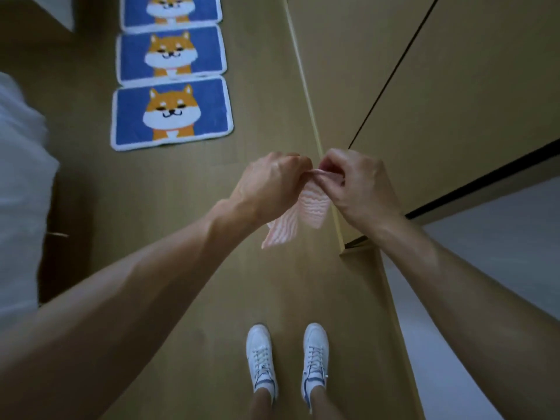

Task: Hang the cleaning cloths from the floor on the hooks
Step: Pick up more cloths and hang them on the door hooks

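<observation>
A pale pink cleaning cloth (303, 212) with a wavy ribbed texture hangs in the air in front of me, above the wooden floor. My left hand (269, 183) and my right hand (354, 183) both pinch its top edge, fingers curled, knuckles almost touching. The cloth's lower part droops below and between my wrists. No hooks are in view. Three blue cloths with an orange dog print lie in a row on the floor at the upper left, the nearest one (171, 115) flat and spread out.
Tall beige cabinet doors (439, 86) rise on the right, with a dark gap between panels. White bedding (21, 192) fills the left edge. My white sneakers (288, 362) stand on the wooden floor (181, 207) below my hands.
</observation>
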{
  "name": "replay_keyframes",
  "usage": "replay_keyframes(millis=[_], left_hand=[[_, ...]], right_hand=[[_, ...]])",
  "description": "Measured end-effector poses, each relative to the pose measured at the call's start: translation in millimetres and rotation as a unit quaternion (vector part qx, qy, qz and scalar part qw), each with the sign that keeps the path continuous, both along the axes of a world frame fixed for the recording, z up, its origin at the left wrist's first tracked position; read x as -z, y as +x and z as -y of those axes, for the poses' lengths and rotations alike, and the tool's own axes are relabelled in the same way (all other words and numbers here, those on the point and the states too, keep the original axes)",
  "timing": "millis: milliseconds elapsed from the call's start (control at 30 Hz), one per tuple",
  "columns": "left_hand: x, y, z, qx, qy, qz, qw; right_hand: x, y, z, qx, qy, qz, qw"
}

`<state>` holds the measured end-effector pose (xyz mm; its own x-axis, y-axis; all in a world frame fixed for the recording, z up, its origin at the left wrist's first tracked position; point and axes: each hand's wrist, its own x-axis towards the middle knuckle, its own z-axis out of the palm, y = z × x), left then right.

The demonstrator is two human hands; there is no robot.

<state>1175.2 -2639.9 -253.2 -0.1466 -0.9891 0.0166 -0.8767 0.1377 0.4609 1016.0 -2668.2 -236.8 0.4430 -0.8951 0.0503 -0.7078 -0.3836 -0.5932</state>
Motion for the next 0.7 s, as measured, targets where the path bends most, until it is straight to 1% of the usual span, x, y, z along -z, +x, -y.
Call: replay_keyframes(millis=[167,233,333,500,633,700], left_hand=[[-119,-4,-3,0.051,-0.067,0.010,0.996],[-157,-9,-6,0.061,-0.095,0.011,0.994],[-205,-22,-11,0.084,-0.120,0.020,0.989],[-258,-50,-28,0.133,-0.121,0.030,0.983],[-291,-85,-51,0.175,-0.119,0.050,0.976],[-299,-93,-57,0.183,-0.118,0.071,0.973]], right_hand=[[-112,-1,-27,0.070,-0.076,0.079,0.992],[-152,-7,-35,0.095,-0.105,0.084,0.986],[-203,-20,-47,0.118,-0.132,0.069,0.982],[-265,-61,-80,0.160,-0.123,0.055,0.978],[-298,-109,-129,0.224,-0.145,0.072,0.961],[-302,-126,-143,0.239,-0.144,0.071,0.958]])
